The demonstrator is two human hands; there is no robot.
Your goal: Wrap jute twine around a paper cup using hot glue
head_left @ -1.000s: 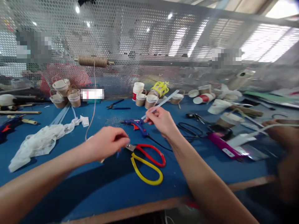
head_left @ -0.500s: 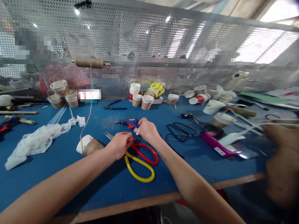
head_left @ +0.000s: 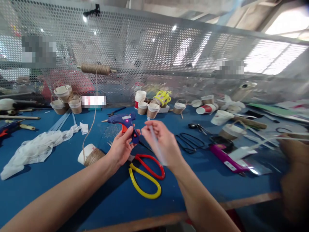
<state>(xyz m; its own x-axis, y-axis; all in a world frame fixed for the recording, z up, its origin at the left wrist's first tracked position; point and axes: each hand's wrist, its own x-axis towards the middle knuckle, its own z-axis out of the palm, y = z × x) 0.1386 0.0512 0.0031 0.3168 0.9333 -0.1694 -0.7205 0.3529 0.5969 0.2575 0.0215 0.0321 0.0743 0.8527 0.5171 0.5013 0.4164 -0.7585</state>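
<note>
The blue glue gun (head_left: 125,119) is held up above the blue surface (head_left: 108,199), nozzle pointing left, a small red light glowing on its side. The fingers of the left hand (head_left: 122,146) are wrapped around its handle. Just beside it, the right hand (head_left: 166,140) has its fingers closed on a clear glue stick (head_left: 156,143), slightly blurred, its upper end apart from the gun. Under the hands lie scissors (head_left: 138,158) with one red and one yellow handle loop. Left of them, a paper cup (head_left: 93,156) partly wrapped in twine lies tilted; a strand (head_left: 93,124) runs up from it to a spool (head_left: 95,69) before the perforated metal screen (head_left: 130,42). White lace (head_left: 31,149) lies farther left.
</note>
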